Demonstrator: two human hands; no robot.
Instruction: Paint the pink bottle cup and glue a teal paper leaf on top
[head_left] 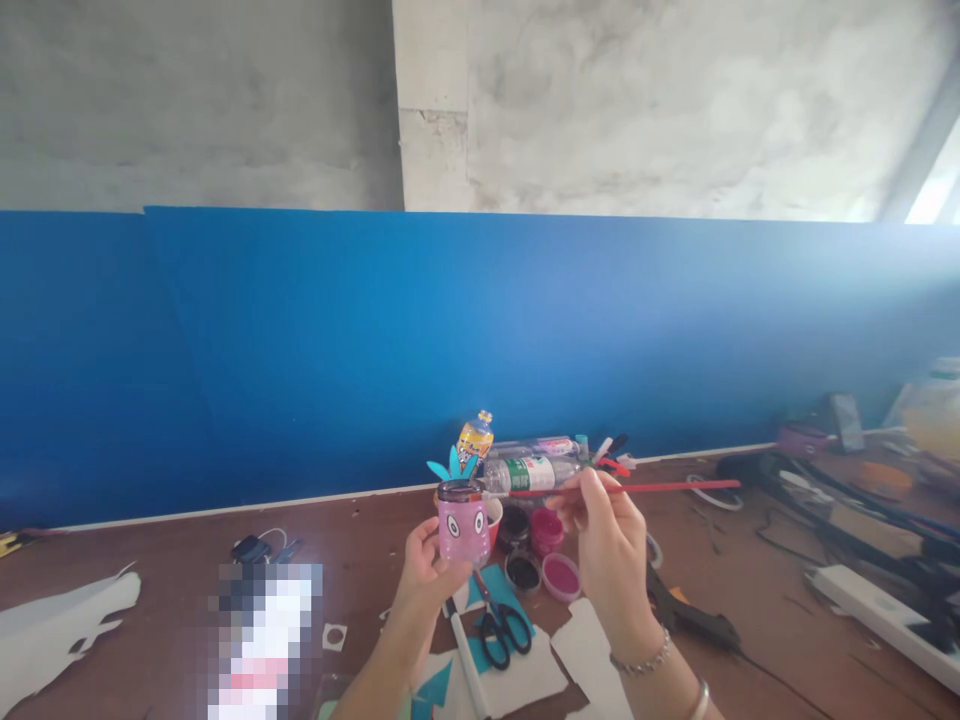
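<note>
At lower centre, the left hand [427,570] is gripping a pink cup [463,540], eyes [452,526] and dark rim [457,491] already showing; the right hand [611,540] is holding a red paintbrush [675,488] near the rim; what remains is not showing.

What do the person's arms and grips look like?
No sleeves show on the left arm or right arm. The left grip and right grip have no gloves. The right arm wears a silvery linked bracelet and, further up, a smooth, pale bangle. The left shows no jewellery.
</note>
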